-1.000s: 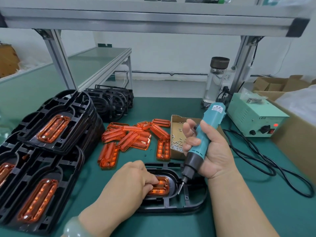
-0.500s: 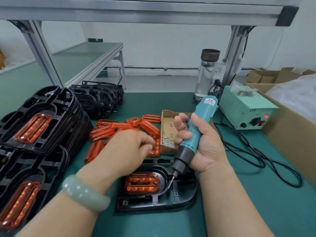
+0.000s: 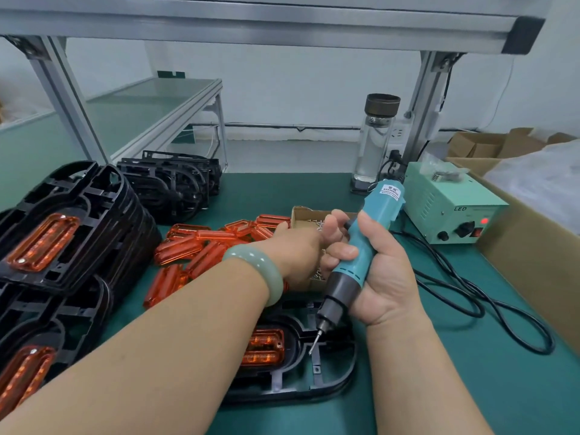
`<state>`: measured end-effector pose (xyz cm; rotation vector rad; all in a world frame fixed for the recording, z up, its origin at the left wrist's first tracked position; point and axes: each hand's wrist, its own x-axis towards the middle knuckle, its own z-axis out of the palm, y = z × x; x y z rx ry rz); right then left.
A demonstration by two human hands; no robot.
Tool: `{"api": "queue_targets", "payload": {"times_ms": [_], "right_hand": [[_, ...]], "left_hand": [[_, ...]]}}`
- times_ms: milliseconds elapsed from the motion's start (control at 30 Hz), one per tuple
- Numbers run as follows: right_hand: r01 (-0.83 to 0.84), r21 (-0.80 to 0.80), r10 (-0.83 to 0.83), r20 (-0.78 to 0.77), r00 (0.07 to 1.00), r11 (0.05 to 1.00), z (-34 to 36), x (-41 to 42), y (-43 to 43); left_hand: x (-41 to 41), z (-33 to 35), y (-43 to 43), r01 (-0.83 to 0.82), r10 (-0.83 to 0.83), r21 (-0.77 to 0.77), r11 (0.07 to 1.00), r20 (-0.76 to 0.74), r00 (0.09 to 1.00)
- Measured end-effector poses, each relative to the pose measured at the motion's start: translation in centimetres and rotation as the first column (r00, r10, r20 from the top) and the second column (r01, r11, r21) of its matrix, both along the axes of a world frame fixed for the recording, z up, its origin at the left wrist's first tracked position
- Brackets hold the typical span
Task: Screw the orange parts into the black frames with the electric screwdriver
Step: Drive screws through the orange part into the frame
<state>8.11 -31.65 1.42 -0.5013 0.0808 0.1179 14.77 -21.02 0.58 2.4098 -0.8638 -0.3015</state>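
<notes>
The right hand point(image 3: 381, 277) curls its fingers tightly round a teal electric screwdriver point(image 3: 381, 205). Below those fingers, the bit points down at a black frame point(image 3: 332, 381); contact is unclear. An orange part point(image 3: 265, 346) sits in the frame, left of the bit. The left hand point(image 3: 298, 255) reaches into a cardboard screw box point(image 3: 303, 215). Its fingers are hidden behind the right fingers, so their grip cannot be told.
</notes>
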Motion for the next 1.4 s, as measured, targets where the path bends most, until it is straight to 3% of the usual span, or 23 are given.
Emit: {"api": "queue_targets", "payload": {"times_ms": [100,167,200,233,267,300,333,367,400,433,467,600,667,733,800,867,1067,1400], "right_hand": [[0.004,-0.004,-0.004,0.001,1.0,1.0,0.0,0.0,-0.1],[-0.001,0.005,0.001,0.006,1.0,1.0,0.0,-0.1,-0.2],[-0.004,0.013,0.004,0.007,1.0,1.0,0.0,-0.1,-0.2],[-0.006,0.019,0.006,0.009,1.0,1.0,0.0,-0.1,-0.2],[-0.006,0.025,0.006,0.011,1.0,1.0,0.0,-0.1,-0.3],[-0.007,0.032,0.006,0.013,1.0,0.999,0.0,0.0,-0.3],[-0.008,0.04,0.007,0.016,1.0,0.999,-0.1,0.0,-0.3],[-0.011,0.049,0.01,0.017,1.0,0.999,-0.1,-0.1,-0.3],[-0.014,0.056,0.013,0.018,1.0,0.998,-0.1,-0.1,-0.2],[-0.017,0.06,0.016,0.02,1.0,0.998,-0.1,-0.1,-0.3],[-0.018,0.059,0.017,0.02,1.0,0.998,-0.2,-0.1,-0.3],[-0.023,0.053,0.022,0.015,1.0,0.998,-0.2,0.0,-0.2],[-0.018,0.047,0.017,0.02,1.0,0.999,-0.2,0.0,-0.2],[-0.011,0.042,0.01,0.024,1.0,0.999,-0.2,0.0,-0.2],[-0.009,0.051,0.007,0.025,1.0,0.999,-0.2,0.0,-0.2],[-0.003,0.069,0.002,0.02,1.0,0.998,-0.1,0.0,-0.3],[0.021,0.066,-0.022,0.008,1.0,0.998,0.2,-0.3,0.0],[0.018,0.057,-0.018,-0.001,1.0,0.998,0.3,-0.2,-0.1]], "left_hand": [[0.1,0.3,-0.8,-0.03,0.016,-0.113,0.993,-0.122,0.992],[0.1,1.1,-1.7,-0.108,0.012,-0.239,0.965,-0.372,0.928],[0.5,1.5,-1.9,-0.064,-0.011,-0.204,0.977,-0.349,0.937],[1.3,0.6,-2.1,0.012,-0.022,-0.058,0.998,-0.18,0.983],[1.4,0.8,-2.0,-0.04,0.04,0.006,0.999,-0.101,0.994],[1.7,0.5,-1.7,-0.164,0.164,0.013,0.986,-0.141,0.976],[1.7,0.7,-1.3,-0.145,0.156,0.073,0.987,-0.183,0.971],[1.8,0.4,-1.2,-0.091,0.093,0.022,0.996,-0.211,0.973],[1.4,0.8,-1.1,-0.11,0.07,-0.11,0.988,-0.319,0.945],[1.3,0.9,-1.4,-0.28,0.1,-0.229,0.932,-0.58,0.809],[1.1,1.3,-1.5,-0.392,0.048,-0.292,0.872,-0.748,0.662],[0.6,1.8,-1.8,-0.435,0.096,-0.246,0.866,-0.772,0.628],[0.8,2.1,-1.7,-0.403,0.187,-0.179,0.897,-0.673,0.715],[0.8,2.3,-1.4,-0.263,0.219,-0.029,0.964,-0.471,0.855],[1.0,2.3,-0.9,-0.189,0.202,0.13,0.973,-0.094,0.975],[1.0,2.4,-0.3,-0.188,0.189,0.138,0.972,0.011,0.982],[1.2,2.1,-0.1,-0.311,0.29,-0.079,0.947,-0.207,0.935],[1.6,1.4,0.2,-0.433,0.299,-0.224,0.873,-0.454,0.839]]}}
